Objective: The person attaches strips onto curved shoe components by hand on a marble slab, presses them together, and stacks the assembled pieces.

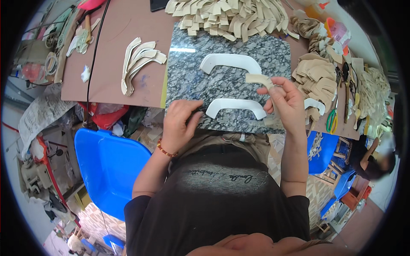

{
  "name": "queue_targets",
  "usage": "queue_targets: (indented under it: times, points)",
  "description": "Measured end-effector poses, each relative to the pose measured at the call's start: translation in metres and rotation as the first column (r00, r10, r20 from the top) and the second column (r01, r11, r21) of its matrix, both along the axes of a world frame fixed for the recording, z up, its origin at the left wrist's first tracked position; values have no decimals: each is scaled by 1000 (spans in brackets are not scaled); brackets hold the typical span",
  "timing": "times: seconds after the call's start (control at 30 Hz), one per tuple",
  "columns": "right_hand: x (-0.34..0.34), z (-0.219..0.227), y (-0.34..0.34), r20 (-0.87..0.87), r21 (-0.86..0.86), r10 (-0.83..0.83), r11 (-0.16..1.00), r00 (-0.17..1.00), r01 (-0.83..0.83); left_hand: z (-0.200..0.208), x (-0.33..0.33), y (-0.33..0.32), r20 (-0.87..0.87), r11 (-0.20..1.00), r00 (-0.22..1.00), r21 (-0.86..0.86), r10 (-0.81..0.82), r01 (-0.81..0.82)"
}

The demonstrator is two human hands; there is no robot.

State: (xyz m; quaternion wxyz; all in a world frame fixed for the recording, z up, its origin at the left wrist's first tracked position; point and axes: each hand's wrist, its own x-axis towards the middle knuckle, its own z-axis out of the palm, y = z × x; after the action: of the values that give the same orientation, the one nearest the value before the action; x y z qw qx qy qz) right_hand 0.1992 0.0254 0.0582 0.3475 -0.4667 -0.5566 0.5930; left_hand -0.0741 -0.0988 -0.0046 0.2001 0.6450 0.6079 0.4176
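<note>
glossy stone-look slab (188, 81), smooth matt white pcs (232, 61), matt fabric-like beige strip (257, 79), smooth blue plas. tub (112, 166)

I counted my two hands (287, 102), one beige strip (257, 79), two white curved pieces (230, 59) on one granite slab (188, 81), one white piece (315, 103) beside it, and one bracelet (164, 150).

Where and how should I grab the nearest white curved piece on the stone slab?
Probably pinch the left leg of the white curved piece, coming from the left: its arch opens toward you, and your left hand is beside that leg, while your right hand holds a beige strip.
</note>
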Motion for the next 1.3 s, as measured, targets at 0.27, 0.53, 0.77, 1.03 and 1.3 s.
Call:
queue_targets:
  times: [0.27, 0.53, 0.77, 1.03, 1.3]
  points:
    - [-21, 13, 4, 144, -196, 368, 921, 919, -337, -18, 16, 0, 67, 993, 997, 115, 27, -35]
    - [-67, -27, 7, 373, -140, 548, 831, 749, -538, -25, 15, -3, 118, 990, 992, 129, 49, -65]
    - [-74, -33, 8, 447, -202, 522, 850, 726, -486, -32, 10, -9, 133, 979, 989, 188, 56, -80]
    - [-75, -32, 7, 492, -127, 470, 872, 733, -473, -30, 11, 5, -8, 966, 983, 184, -185, 183]
    - [-28, -28, 13, 558, 2, 312, 926, 769, -377, 3, 13, 23, -377, 931, 855, -66, -357, 359]
